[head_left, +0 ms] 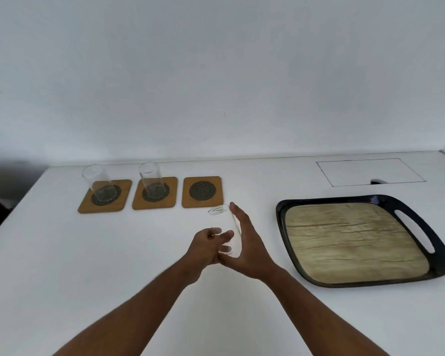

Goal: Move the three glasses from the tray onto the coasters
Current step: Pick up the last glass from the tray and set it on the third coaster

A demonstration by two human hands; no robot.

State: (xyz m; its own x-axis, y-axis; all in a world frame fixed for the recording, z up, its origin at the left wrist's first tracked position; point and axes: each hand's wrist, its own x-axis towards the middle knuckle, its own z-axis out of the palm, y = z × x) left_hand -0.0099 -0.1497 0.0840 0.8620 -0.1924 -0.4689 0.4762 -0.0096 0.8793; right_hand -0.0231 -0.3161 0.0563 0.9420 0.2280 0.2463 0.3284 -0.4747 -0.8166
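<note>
Clear cylindrical glass (225, 228) held above white table (88, 265), between empty black wood-grain tray (283, 219) and bare rightmost cork coaster (202, 191). Left hand (206, 249) fingers curled on it; right hand (244, 242) fingers extended along its side. Other two glasses (99, 183) (152, 179) upright on coasters (105, 196) (155, 192).

1 head-worn wide-angle view, looks forward and down across a white table (113, 265) toward the back wall (216, 73). Forearms enter from the bottom edge, close to the lens; coasters (202, 191) and tray (280, 214) sit farther out.
</note>
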